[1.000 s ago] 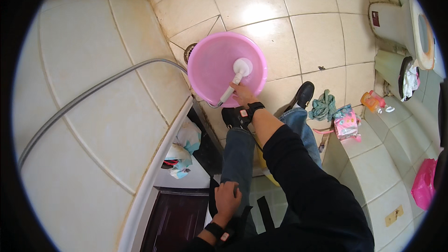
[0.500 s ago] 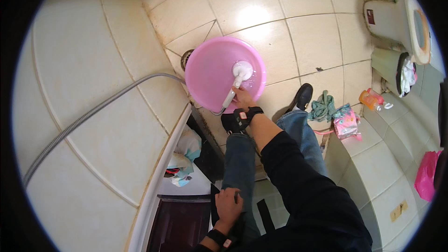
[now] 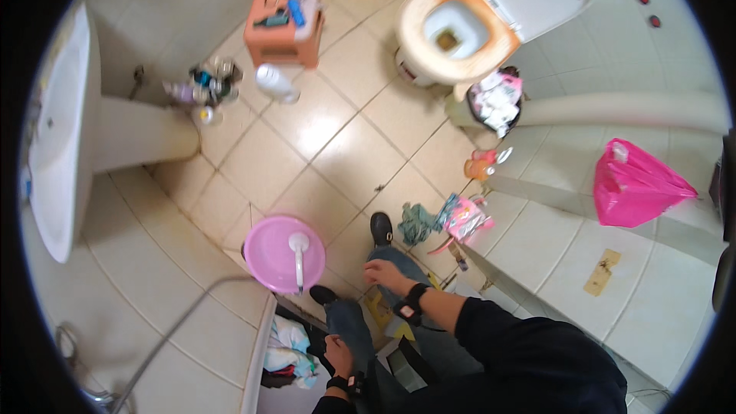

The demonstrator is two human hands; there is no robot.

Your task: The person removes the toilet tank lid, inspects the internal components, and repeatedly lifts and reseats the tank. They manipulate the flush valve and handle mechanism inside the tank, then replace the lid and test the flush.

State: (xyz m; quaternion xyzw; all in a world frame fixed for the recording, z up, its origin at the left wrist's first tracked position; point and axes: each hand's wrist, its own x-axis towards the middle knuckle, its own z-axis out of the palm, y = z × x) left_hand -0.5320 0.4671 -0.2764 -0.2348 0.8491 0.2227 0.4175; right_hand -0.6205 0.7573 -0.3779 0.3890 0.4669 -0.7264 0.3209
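My right hand (image 3: 389,276) is above my knee, its fingers loosely apart with nothing in them. My left hand (image 3: 338,354) rests by my left thigh, fingers curled in, with nothing visible in it. In front of my feet stands a round pink basin (image 3: 262,249) on the tiled floor. A white shower head (image 3: 299,249) lies in it, its handle leaning over the near rim. A grey metal hose (image 3: 180,322) runs from the basin's left side to the wall tap (image 3: 100,397). Neither hand touches the basin or the shower head.
Ahead are an orange stool (image 3: 284,46), a white bottle (image 3: 276,84) and a toilet (image 3: 420,31) with its lid up. A full bin (image 3: 460,111), orange bottles (image 3: 480,169), a green cloth (image 3: 419,222) and a pink bag (image 3: 636,184) are on the right. A sink (image 3: 73,130) stands left.
My right hand has let go of the shower head and drawn back to the right, toward my knee. The view has swung up, bringing in the stool, toilet and sink.
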